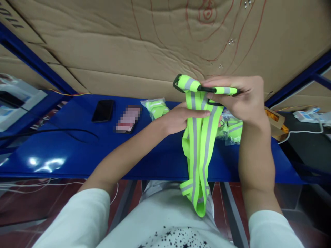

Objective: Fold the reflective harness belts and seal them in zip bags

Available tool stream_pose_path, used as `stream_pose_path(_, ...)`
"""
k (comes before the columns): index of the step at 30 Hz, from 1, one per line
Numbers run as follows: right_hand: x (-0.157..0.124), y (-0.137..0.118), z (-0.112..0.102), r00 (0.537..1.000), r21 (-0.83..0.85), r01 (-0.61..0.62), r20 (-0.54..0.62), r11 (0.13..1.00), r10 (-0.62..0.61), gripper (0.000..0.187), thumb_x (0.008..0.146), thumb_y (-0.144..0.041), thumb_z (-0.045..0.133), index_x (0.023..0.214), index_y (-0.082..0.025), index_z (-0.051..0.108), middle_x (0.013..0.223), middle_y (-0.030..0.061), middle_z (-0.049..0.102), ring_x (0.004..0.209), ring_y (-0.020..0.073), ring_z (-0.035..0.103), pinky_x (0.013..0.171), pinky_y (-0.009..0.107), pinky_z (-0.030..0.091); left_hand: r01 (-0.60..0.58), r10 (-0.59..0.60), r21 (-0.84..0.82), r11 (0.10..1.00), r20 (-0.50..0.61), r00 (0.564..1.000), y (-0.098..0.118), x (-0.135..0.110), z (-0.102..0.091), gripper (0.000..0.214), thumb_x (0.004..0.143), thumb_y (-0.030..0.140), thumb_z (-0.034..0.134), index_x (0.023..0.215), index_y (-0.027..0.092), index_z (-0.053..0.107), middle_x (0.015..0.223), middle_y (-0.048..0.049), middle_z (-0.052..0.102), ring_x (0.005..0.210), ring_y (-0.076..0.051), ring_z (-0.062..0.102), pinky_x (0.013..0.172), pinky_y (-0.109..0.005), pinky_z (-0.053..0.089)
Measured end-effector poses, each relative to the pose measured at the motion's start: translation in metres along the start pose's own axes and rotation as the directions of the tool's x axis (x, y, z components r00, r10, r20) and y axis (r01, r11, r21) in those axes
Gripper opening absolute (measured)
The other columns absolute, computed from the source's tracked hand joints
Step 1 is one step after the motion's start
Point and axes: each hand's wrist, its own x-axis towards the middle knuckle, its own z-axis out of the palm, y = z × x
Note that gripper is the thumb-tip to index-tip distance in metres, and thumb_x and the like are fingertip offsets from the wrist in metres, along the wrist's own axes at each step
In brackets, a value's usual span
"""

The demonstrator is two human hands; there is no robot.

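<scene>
A neon yellow reflective strap (198,141) with grey stripes hangs in several folded lengths in front of me, its lower loop dangling past the table's front edge. My left hand (179,118) is closed around the folded lengths near their top, thumb lying across them. Higher up, my right hand (241,96) pinches the strap's top end, where black plastic buckles (207,89) show. Part of the strap there is rolled or folded over at the left. The right fingertips are partly hidden behind the strap and buckles.
On the blue table (85,155) lie a dark phone (102,110) and a phone with a lit screen (128,119). Bagged neon straps sit behind my hands, at left (157,108) and right (234,130). A cardboard box (275,122) stands at right; a cardboard wall (116,55) rises behind.
</scene>
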Motion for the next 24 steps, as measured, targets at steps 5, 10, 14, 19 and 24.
stream_pose_path(5, -0.005, -0.011, -0.006, 0.998, -0.014, 0.048, 0.032, 0.999, -0.048, 0.023, 0.087, -0.029, 0.079, 0.104, -0.044, 0.082, 0.117, -0.0079, 0.079, 0.114, 0.0276, 0.075, 0.103, 0.048, 0.062, -0.019, 0.021, -0.022, 1.000, 0.103, 0.994, 0.013, -0.010, 0.005, 0.062, 0.069, 0.073, 0.083, 0.106, 0.024, 0.076, 0.109, -0.0060, 0.077, 0.132, -0.041, 0.065, 0.100, -0.048, 0.060)
stream_pose_path(10, -0.003, -0.015, -0.005, 0.997, -0.123, 0.022, 0.072, 0.992, -0.013, 0.016, 0.087, -0.032, 0.071, 0.098, -0.036, 0.083, 0.124, -0.0026, 0.076, 0.119, 0.0296, 0.071, 0.112, 0.051, 0.056, -0.115, 0.113, -0.014, 0.993, -0.097, 0.989, 0.025, -0.014, 0.018, 0.050, 0.086, 0.069, 0.069, 0.106, 0.024, 0.072, 0.108, -0.0065, 0.077, 0.130, -0.039, 0.066, 0.100, -0.049, 0.061)
stream_pose_path(14, 0.002, -0.007, -0.013, 0.947, -0.057, 0.071, 0.316, 0.996, -0.049, 0.047, 0.079, -0.029, 0.078, 0.125, -0.039, 0.071, 0.150, -0.0036, 0.059, 0.147, 0.0295, 0.050, 0.129, 0.049, 0.038, -0.087, 0.092, 0.041, 0.995, -0.146, 0.985, 0.028, -0.011, 0.013, 0.036, 0.092, 0.051, 0.071, 0.110, 0.020, 0.073, 0.110, -0.0071, 0.078, 0.127, -0.040, 0.068, 0.106, -0.053, 0.058)
stream_pose_path(19, 0.003, 0.010, -0.013, 0.986, 0.157, -0.102, 0.147, 0.982, 0.078, 0.061, 0.086, -0.061, 0.076, 0.140, -0.039, 0.061, 0.149, -0.0008, 0.062, 0.136, 0.0274, 0.061, 0.116, 0.045, 0.052, -0.068, 0.073, 0.105, 0.992, -0.052, 0.996, 0.022, -0.009, -0.003, 0.038, 0.087, 0.046, 0.081, 0.114, 0.021, 0.075, 0.113, -0.0079, 0.080, 0.124, -0.038, 0.070, 0.109, -0.052, 0.056)
stream_pose_path(24, -0.003, 0.018, 0.002, 0.922, 0.148, -0.358, 0.210, 0.922, 0.324, 0.051, 0.081, -0.056, 0.084, 0.124, -0.031, 0.073, 0.070, -0.0051, 0.069, 0.049, 0.0134, 0.057, 0.050, 0.032, 0.058, -0.055, 0.054, 0.060, 0.997, 0.017, 0.998, 0.017, -0.008, 0.000, 0.040, 0.083, 0.048, 0.085, 0.109, 0.020, 0.077, 0.114, -0.0097, 0.079, 0.124, -0.037, 0.071, 0.110, -0.051, 0.057)
